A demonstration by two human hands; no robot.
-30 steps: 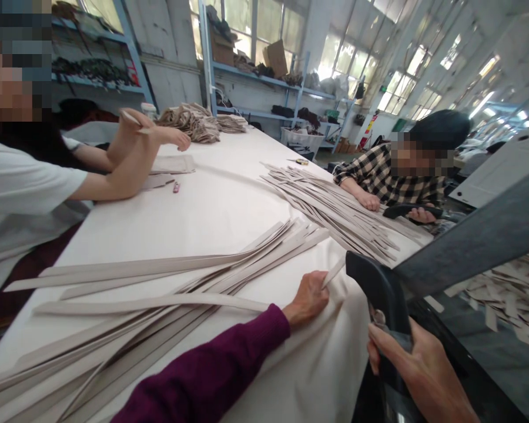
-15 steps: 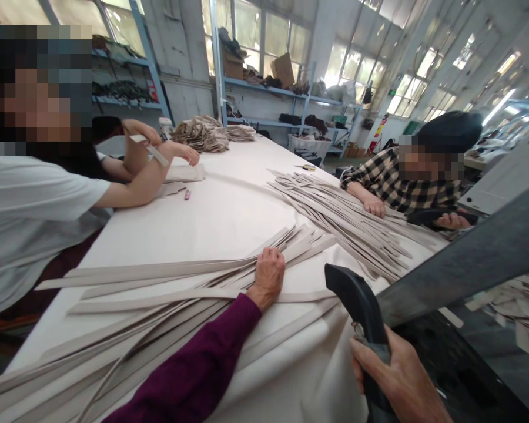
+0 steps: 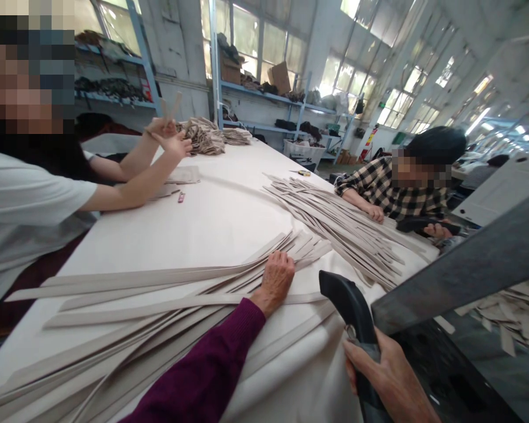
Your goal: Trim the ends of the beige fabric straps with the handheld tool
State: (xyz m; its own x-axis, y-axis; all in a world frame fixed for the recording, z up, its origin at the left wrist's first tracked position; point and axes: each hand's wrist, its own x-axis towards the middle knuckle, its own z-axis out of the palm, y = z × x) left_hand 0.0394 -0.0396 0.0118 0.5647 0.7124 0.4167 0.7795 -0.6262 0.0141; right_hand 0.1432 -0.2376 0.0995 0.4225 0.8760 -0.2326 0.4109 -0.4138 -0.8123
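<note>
Long, flat, beige fabric strips spread in a fan across the white cloth-covered table, near the front edge. Probably light, thin and floppy; likely to slide over each other, so best taken near the tips, where several ends lie together. Left hand, in a purple sleeve, resting palm down on the strip ends, fingers curled and nearly closed, pressing them to the table. Right hand closed around the black handle of large dark scissors, blades off the table edge at the right. Cut beige scraps below, on the floor. Across the table, a second pile of beige strips beside a person in a checked shirt; at the left, a person in a white shirt with both hands raised.
</note>
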